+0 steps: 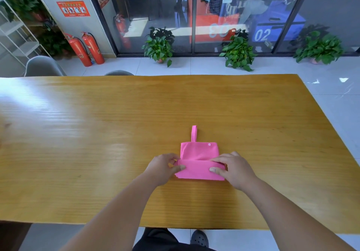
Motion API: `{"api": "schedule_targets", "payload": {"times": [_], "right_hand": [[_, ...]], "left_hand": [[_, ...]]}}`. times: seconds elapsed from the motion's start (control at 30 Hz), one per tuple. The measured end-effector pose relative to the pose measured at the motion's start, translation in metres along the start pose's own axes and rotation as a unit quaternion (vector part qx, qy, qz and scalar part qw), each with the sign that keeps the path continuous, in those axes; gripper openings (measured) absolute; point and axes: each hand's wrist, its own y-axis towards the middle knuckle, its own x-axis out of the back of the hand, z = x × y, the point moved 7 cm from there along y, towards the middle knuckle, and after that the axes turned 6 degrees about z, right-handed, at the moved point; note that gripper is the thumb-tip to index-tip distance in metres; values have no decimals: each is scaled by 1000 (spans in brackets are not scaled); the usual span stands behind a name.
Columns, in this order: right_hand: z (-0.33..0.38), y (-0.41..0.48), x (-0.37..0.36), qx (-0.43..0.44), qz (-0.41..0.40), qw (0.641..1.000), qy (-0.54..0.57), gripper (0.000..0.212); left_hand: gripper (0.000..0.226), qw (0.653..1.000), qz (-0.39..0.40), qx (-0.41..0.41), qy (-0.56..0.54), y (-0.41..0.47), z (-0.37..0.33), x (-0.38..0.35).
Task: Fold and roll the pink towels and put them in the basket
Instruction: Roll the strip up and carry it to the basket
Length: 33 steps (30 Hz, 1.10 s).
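Hands work a bright pink towel (198, 161) on a wide, honey-coloured wooden table (116, 133), seen from above by a camera on the person's head. The towel lies near the table's near edge, a little right of centre, folded into a small, neat rectangle. Its far half lies flat, with a narrow pink hanging loop (194, 133) sticking out from the far edge and pointing away from the person, and a small pale round snap or button (209, 144) near the far right corner. The near half is a thicker band of cloth turned up over itself; whether it is a fold or the start of a roll is hard to tell from this angle. The left hand (163, 167) grips the left end of that band, thumb on top and fingers curled around the edge. The right hand (231, 167) grips the right end the same way, thumb pressed on the cloth. Beyond the table are a pale tiled floor, three potted green plants (159, 47) along a glass wall, and two red fire extinguishers (85, 48) at the left.
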Motion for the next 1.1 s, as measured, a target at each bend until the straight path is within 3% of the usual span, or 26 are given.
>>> {"api": "schedule_targets", "payload": {"times": [0.1,0.23,0.33,0.47,0.63,0.77,0.83,1.0,1.1], "right_hand": [[1,-2,1,-9,-20,1000,0,51],[16,-16,9,22,-176,983,-35,29],[18,-24,-2,39,-193,977,-79,32],[7,-23,-6,37,-123,985,-115,61],[4,-11,5,4,-36,999,-23,64],[1,-13,7,-47,62,997,27,57],[4,-10,10,-46,42,998,9,52],[31,-7,18,51,-176,978,-105,14],[46,-10,-2,92,-179,965,-168,38]], "left_hand": [[33,997,-62,-37,25,-4,-10,5],[12,963,-196,-122,141,-16,-29,0],[21,941,-234,-142,198,-24,-28,-9],[60,955,-167,-120,214,-22,-18,-16],[61,993,-54,-49,94,-7,-10,-3],[59,999,37,14,22,4,7,2],[54,999,42,33,-10,6,8,2],[46,996,-58,62,38,10,-5,11],[49,988,-102,77,82,7,-10,15]]}}
